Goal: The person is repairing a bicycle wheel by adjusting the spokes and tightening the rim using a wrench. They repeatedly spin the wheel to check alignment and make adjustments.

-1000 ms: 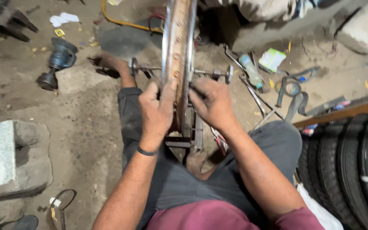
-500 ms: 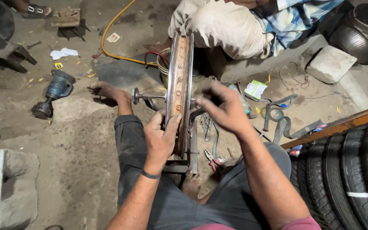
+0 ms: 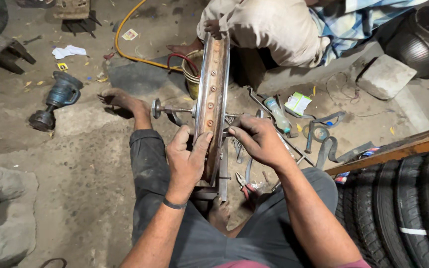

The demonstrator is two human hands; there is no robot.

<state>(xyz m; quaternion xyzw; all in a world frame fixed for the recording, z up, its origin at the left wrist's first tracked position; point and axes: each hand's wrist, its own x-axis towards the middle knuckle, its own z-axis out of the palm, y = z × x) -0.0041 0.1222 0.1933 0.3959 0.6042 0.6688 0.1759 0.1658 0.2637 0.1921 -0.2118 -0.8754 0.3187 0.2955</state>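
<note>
Rusty steel wheel rim [image 3: 211,94] stands upright on edge; left hand [image 3: 187,160] wraps closed around its near edge, right hand [image 3: 259,140] apparently pinches a spoke.

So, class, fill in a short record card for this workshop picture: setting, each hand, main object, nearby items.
Setting: dirt floor
Left hand: gripping the wheel rim
Right hand: fingertips at the rim's right side
Main object: rusty rim, upright on an axle
Nearby: tyres, yellow hose, pliers, another person
</note>
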